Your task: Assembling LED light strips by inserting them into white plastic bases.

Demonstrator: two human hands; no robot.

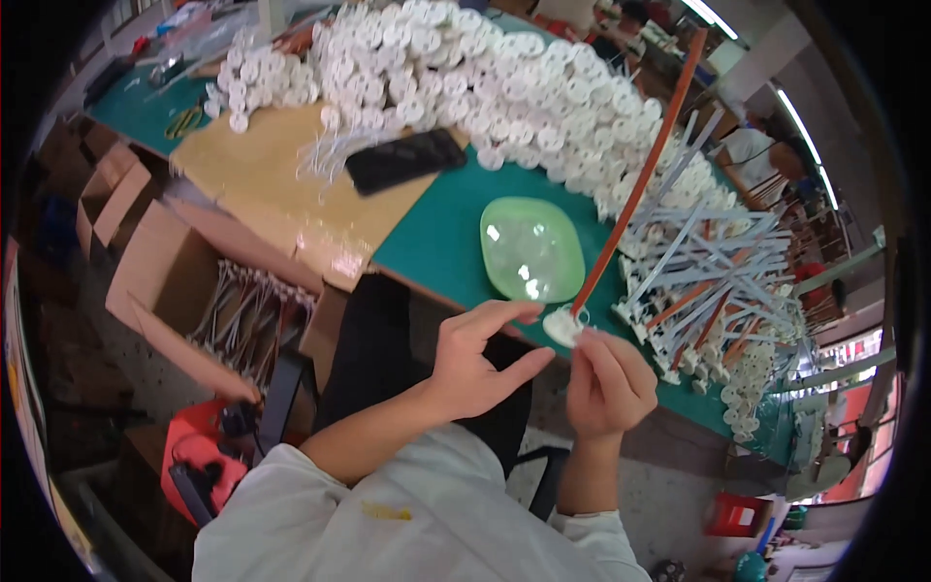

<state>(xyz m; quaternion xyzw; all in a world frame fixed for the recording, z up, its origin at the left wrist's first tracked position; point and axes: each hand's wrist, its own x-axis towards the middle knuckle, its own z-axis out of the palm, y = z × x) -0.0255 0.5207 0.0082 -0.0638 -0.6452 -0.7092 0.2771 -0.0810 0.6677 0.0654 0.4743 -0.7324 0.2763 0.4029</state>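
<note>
Pinched between the thumb and fingers of my right hand is a white round disc. A long brown flat strip rises from it, slanting up to the right. A thin loop shows beside the joint of the two. My left hand is empty, thumb and forefinger spread apart, just left of the disc. Just beyond the disc, a light green bowl rests on the green tabletop; its contents look clear and shiny, too glossy to make out.
A large heap of white discs covers the table's far side. On the right lie many strip-and-disc pieces. A black phone lies on brown cardboard. An open carton of similar pieces stands at left. People sit farther off.
</note>
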